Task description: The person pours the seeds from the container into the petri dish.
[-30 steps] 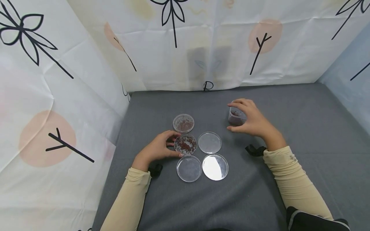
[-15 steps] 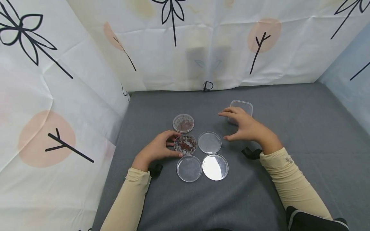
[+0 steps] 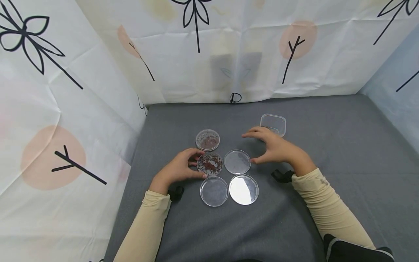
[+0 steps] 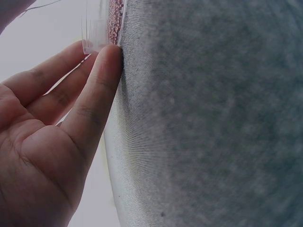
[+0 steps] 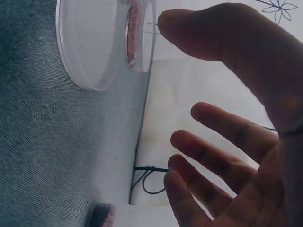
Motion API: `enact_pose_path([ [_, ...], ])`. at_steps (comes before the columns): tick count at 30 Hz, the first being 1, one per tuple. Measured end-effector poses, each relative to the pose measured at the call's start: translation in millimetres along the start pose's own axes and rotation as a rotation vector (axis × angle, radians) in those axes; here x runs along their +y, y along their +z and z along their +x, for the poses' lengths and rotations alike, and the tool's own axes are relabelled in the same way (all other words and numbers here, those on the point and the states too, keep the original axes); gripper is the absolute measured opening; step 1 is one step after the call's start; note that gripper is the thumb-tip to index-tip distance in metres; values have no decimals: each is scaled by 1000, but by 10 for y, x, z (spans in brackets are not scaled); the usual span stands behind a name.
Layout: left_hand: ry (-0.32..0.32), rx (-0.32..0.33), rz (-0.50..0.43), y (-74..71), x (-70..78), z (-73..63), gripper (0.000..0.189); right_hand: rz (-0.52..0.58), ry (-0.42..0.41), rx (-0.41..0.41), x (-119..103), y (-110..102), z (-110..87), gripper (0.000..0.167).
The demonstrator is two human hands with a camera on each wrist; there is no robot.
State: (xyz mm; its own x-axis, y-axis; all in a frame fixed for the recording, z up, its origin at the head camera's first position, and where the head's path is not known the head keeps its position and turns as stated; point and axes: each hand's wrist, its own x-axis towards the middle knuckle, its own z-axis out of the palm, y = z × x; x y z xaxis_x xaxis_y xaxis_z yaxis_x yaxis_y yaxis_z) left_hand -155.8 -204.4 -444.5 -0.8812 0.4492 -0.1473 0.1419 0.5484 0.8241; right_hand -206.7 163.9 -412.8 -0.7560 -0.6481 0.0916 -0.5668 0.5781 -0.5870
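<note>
My left hand (image 3: 180, 169) grips a round clear petri dish (image 3: 210, 164) by its sides, thumb at the near edge and fingers at the far edge. Reddish-brown granules lie scattered in that dish. In the left wrist view the thumb (image 4: 97, 90) presses against the clear wall, with the granules (image 4: 115, 21) in a layer low down. My right hand (image 3: 278, 147) is spread and holds nothing. Its thumb tip is right by the edge of a clear dish (image 3: 237, 162) without granules. The right wrist view shows this clear dish (image 5: 90, 42) close to the thumb (image 5: 194, 35).
Behind the held dish stands another petri dish (image 3: 207, 140) with reddish granules. Two clear round dish pieces, one (image 3: 214, 191) on the left and one (image 3: 243, 189) on the right, lie nearer on the grey cloth (image 3: 203, 233). A clear plastic box (image 3: 280, 125) stands behind my right hand.
My right hand has let go of the plastic box and moved left and nearer, toward the clear dish. My left hand and its dish have stayed in place.
</note>
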Motion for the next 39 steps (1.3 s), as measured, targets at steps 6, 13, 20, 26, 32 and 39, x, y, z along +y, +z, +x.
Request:
enact_pose_path([
  [6,2,1,-1,6,6,0,81,31,-57,-18,56,76,37,87],
  [13,3,0,-3,9,14,3,80,32,-77,-32,91,144,46,90],
  [20,1,-5,-3,8,21,5,81,-8,-53,-62,116,198,46,83],
  [26,9,-3,-18,4,25,10,82,-33,-51,-83,114,219,41,82],
  [32,5,-5,-12,5,24,9,82,-47,-52,-99,133,245,36,80],
  [39,-4,-5,-15,10,34,1,82,-52,-73,-90,148,279,30,79],
])
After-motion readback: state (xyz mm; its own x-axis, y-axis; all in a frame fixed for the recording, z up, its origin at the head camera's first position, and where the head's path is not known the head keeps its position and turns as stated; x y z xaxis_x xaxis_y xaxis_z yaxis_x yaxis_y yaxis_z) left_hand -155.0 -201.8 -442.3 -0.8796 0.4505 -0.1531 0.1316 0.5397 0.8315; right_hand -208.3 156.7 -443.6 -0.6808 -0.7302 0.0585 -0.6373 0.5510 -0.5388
